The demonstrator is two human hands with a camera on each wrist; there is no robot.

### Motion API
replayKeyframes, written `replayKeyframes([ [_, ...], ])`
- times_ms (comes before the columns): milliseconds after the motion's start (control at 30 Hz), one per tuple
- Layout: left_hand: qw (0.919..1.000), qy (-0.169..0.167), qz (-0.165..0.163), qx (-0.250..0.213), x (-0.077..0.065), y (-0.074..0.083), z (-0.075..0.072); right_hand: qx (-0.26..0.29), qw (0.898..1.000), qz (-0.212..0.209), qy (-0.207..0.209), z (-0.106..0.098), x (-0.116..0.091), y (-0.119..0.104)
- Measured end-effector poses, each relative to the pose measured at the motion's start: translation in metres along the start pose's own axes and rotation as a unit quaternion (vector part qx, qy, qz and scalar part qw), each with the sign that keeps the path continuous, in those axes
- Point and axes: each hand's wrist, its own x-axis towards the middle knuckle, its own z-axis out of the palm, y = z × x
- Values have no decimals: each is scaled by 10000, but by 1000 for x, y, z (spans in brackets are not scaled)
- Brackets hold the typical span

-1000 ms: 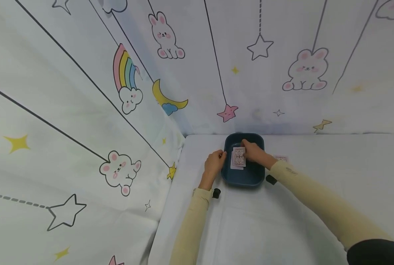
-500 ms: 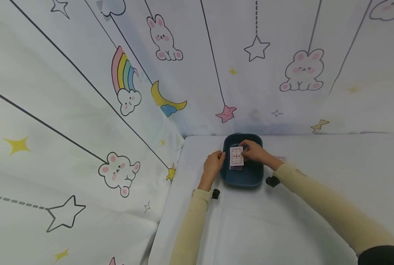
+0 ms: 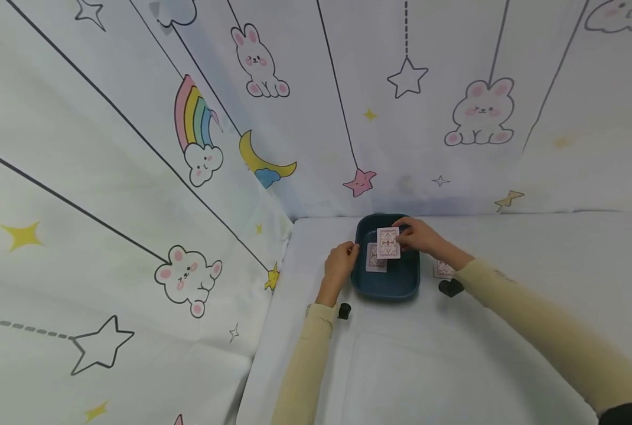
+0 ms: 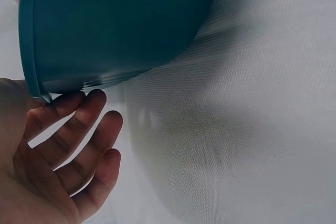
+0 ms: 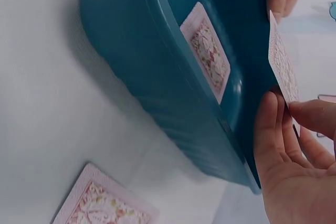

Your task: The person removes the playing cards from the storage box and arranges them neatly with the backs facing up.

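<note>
Two cards now parted: half a second ago my held card point(image 3: 388, 243) nearly hid the lower card point(image 3: 375, 264); now most of that shows, flat in the blue tray point(image 3: 387, 287). I judge the pickup clean. Right hand point(image 3: 422, 236) pinches the held card by its edge, above the tray. Left hand point(image 3: 340, 263) grips the rim; only the left wrist view shows fingertips point(image 4: 95, 99) tucked under the lip, thumb mostly hidden.

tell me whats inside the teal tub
Inside the teal tub, a red-patterned playing card lies back up. The right hand holds another card over it, covering its upper right corner in the head view. The lower card's face and anything beneath cannot be seen.
</note>
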Motion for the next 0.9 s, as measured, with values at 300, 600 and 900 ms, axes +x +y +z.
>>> replayKeyframes([
  [300,9999,47,27,-143,-2,4,-3,125,9999,-99,-42,-19,-20,5],
  [600,9998,68,81,-170,-4,5,-2,289,9995,105,-31,-34,-34,21],
  [900,9998,134,124,-111,-2,1,1,259,9995,175,-13,-45,-45,33],
])
